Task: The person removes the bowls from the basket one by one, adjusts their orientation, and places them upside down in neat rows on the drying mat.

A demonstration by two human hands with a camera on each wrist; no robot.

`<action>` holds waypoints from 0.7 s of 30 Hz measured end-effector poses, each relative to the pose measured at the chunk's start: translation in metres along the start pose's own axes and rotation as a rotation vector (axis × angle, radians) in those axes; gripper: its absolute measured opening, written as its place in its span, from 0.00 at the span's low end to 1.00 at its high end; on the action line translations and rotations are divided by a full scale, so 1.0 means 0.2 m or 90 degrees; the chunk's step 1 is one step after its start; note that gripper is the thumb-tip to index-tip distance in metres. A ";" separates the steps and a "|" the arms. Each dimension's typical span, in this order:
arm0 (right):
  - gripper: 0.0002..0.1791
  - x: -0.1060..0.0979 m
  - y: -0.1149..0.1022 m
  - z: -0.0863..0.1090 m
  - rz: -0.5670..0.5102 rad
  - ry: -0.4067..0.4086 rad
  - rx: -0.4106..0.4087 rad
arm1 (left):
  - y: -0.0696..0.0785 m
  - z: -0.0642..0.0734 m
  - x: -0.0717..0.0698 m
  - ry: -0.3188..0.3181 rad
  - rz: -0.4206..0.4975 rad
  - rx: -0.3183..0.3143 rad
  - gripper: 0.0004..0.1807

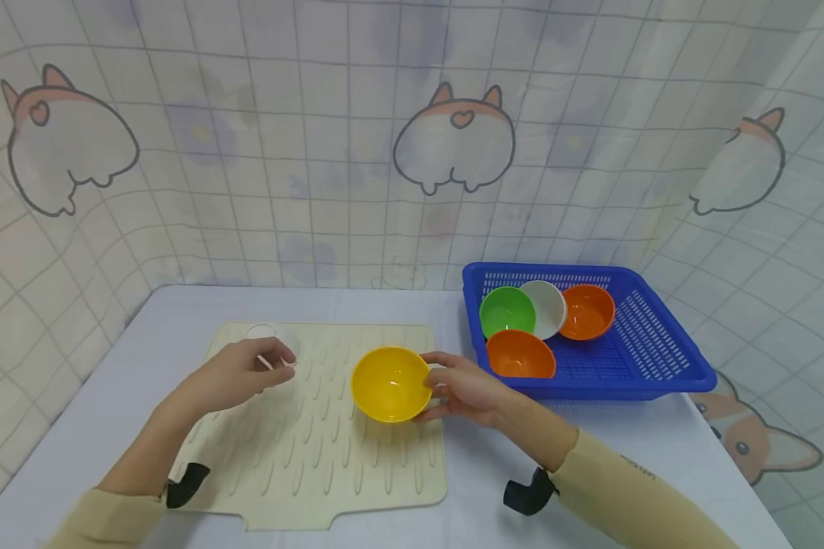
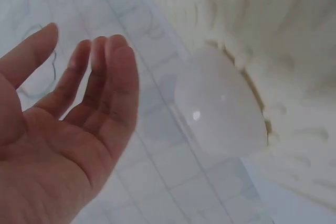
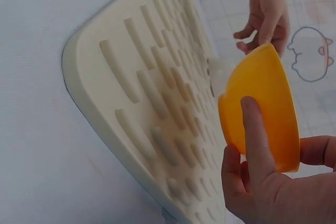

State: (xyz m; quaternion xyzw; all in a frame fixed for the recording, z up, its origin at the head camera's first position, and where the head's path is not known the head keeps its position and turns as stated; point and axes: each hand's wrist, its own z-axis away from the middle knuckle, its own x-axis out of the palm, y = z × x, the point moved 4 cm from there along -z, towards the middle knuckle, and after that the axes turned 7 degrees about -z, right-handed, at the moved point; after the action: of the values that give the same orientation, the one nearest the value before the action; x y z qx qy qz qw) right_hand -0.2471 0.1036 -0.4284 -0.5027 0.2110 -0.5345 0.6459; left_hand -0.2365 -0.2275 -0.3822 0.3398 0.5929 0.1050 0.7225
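My right hand (image 1: pixel 470 393) grips a yellow bowl (image 1: pixel 391 385) by its right side, fingers curved round the wall. The bowl is held over the right part of a cream ridged mat (image 1: pixel 343 488); in the right wrist view (image 3: pixel 262 103) the bowl's wall is visible, held above the ridges. My left hand (image 1: pixel 236 374) hovers over the mat's left part, its fingers loosely bent with nothing between them. Beyond that hand a white bowl (image 2: pixel 223 103) sits upside down on the mat, partly hidden by the hand in the head view.
At the right stands a blue perforated basket (image 1: pixel 673 343). It holds a green bowl (image 1: pixel 508 313), a white bowl (image 1: pixel 548 309) and two orange bowls, one in front (image 1: pixel 520 354) and one behind (image 1: pixel 589 313). A patterned curtain (image 1: pixel 350 229) surrounds the white table (image 1: pixel 185 305).
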 end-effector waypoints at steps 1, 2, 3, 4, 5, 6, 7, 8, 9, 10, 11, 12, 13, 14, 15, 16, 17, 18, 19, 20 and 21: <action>0.34 0.00 0.00 0.00 -0.001 0.001 -0.001 | 0.02 -0.01 0.02 -0.001 0.020 0.009 0.16; 0.34 0.01 0.00 0.01 -0.001 0.001 -0.003 | 0.03 -0.02 0.04 -0.002 0.042 0.015 0.17; 0.34 0.01 0.00 0.01 -0.002 0.002 -0.004 | 0.05 -0.03 0.07 -0.007 0.066 0.021 0.18; 0.34 0.02 0.01 0.01 -0.002 0.002 -0.007 | 0.06 -0.05 0.09 -0.013 0.093 0.025 0.19; 0.34 0.02 0.01 0.01 -0.003 0.003 -0.008 | 0.07 -0.06 0.12 -0.019 0.121 0.027 0.20; 0.34 0.02 0.01 0.01 -0.004 0.004 -0.010 | 0.07 -0.07 0.14 -0.026 0.153 0.025 0.21; 0.34 0.03 0.01 0.01 -0.004 0.004 -0.012 | 0.08 -0.08 0.16 -0.033 0.187 0.024 0.22; 0.34 0.03 0.01 0.01 -0.004 0.005 -0.014 | 0.09 -0.09 0.19 -0.040 0.224 0.017 0.23; 0.34 0.03 0.00 0.01 -0.003 0.005 -0.016 | 0.10 -0.10 0.21 -0.049 0.261 0.014 0.24; 0.34 0.03 0.00 0.02 -0.003 0.006 -0.019 | 0.10 -0.11 0.23 -0.055 0.295 0.007 0.25; 0.34 0.04 0.00 0.02 -0.002 0.006 -0.021 | 0.11 -0.13 0.26 -0.062 0.328 0.002 0.26; 0.34 0.04 0.00 0.02 -0.001 0.007 -0.022 | 0.11 -0.14 0.28 -0.068 0.361 -0.005 0.27; 0.34 0.04 0.00 0.02 -0.001 0.009 -0.024 | 0.12 -0.14 0.31 -0.075 0.389 -0.008 0.27; 0.34 0.04 0.00 0.02 0.001 0.011 -0.026 | 0.13 -0.15 0.33 -0.080 0.417 -0.014 0.28; 0.35 0.03 0.00 0.02 0.001 0.014 -0.027 | 0.13 -0.16 0.35 -0.088 0.443 -0.018 0.28; 0.35 0.03 0.00 0.02 0.002 0.015 -0.028 | 0.14 -0.17 0.37 -0.094 0.468 -0.028 0.29; 0.35 0.03 0.00 0.02 0.002 0.016 -0.029 | 0.14 -0.17 0.39 -0.101 0.494 -0.036 0.29; 0.35 0.03 0.00 0.03 0.004 0.017 -0.030 | 0.15 -0.18 0.40 -0.109 0.516 -0.045 0.29; 0.35 0.03 0.00 0.03 0.003 0.016 -0.029 | 0.15 -0.18 0.41 -0.121 0.533 -0.050 0.30; 0.35 0.03 0.00 0.03 0.003 0.014 -0.029 | 0.15 -0.19 0.43 -0.132 0.547 -0.053 0.31; 0.34 0.03 0.00 0.03 0.002 0.012 -0.029 | 0.15 -0.19 0.44 -0.143 0.557 -0.055 0.32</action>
State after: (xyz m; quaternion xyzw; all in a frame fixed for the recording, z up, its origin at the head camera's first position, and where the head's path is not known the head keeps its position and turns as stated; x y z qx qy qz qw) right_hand -0.2402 0.1003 -0.4253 -0.5118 0.2301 -0.5334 0.6329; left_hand -0.2404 -0.1421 -0.4342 0.5372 0.3061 0.3877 0.6836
